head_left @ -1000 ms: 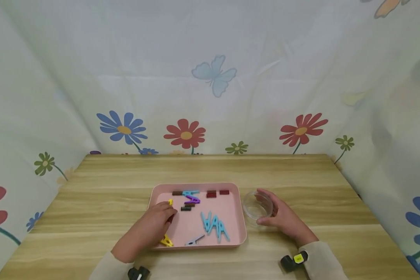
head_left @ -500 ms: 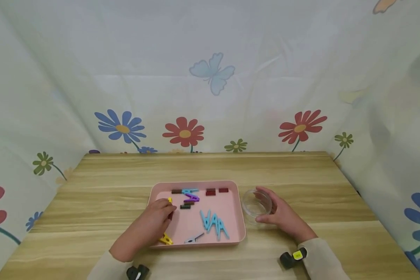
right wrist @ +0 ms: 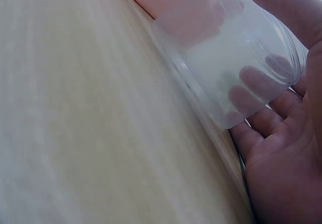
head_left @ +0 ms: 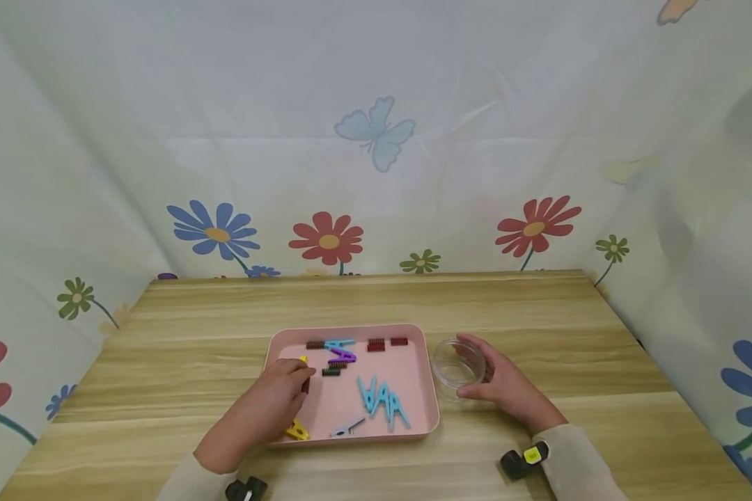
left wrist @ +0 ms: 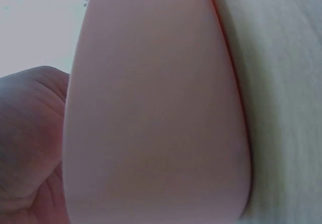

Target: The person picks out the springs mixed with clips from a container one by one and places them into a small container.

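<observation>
In the head view, my left hand [head_left: 278, 393] reaches over the left side of the pink tray [head_left: 407, 435], its fingers pointing down inside. A dark red spring [head_left: 306, 385] shows just beside the fingertips; whether they pinch it is hidden. Yellow clothespin parts [head_left: 297, 430] peek out around this hand. In the left wrist view the tray's wall [left wrist: 151, 103] covers most of the hand [left wrist: 30, 148]. On the tray's right, my right hand [head_left: 504, 383] holds a clear plastic jar [head_left: 459, 365] standing on the table, fingers and thumb curved round its side.
Inside the tray lie light blue clothespin pieces [head_left: 382, 400], a grey-blue piece [head_left: 347, 428], purple pieces [head_left: 343, 355] and several springs, including red ones [head_left: 376, 345] and a green one [head_left: 331, 372]. Wooden tabletop [head_left: 376, 299] surrounds the tray; a flowered cloth [head_left: 257, 160] hangs behind.
Both hands stay almost in place. The head view shifts slightly, and a little more of the dark red spring shows by the left fingertips.
</observation>
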`<action>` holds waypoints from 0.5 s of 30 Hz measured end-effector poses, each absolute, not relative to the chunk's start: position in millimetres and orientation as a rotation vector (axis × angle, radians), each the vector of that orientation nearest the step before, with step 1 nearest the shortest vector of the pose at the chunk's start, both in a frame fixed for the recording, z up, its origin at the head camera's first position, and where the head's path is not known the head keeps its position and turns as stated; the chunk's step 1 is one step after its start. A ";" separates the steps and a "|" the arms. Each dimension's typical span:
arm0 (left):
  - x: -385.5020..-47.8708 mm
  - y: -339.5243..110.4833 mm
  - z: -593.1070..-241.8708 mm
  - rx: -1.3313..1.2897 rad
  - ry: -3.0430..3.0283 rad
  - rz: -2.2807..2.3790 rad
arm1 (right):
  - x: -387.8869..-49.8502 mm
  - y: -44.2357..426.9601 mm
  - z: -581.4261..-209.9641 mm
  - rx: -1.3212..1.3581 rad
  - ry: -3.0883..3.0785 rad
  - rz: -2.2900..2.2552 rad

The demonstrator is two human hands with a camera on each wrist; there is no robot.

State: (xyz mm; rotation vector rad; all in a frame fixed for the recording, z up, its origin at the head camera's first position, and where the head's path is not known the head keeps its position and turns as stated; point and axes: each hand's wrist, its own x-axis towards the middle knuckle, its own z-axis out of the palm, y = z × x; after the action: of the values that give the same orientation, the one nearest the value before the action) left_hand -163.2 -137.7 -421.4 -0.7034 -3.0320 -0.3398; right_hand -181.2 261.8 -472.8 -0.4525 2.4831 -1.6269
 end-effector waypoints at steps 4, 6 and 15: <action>-164.1 -137.8 -421.3 -0.715 -3.027 -0.319 | -182.0 261.3 -472.4 -0.453 2.468 -1.634; -164.3 -138.1 -421.2 -0.728 -3.020 -0.307 | -182.1 261.2 -472.5 -0.452 2.464 -1.631; -165.8 -135.7 -416.0 -0.808 -2.952 -0.335 | -182.0 261.6 -472.9 -0.434 2.467 -1.634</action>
State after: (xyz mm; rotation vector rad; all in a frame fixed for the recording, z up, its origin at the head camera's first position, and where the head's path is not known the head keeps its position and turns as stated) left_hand -165.8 -135.7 -416.0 -0.8079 -2.9518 -0.3348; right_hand -182.0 261.6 -472.9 -0.4342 2.4669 -1.6336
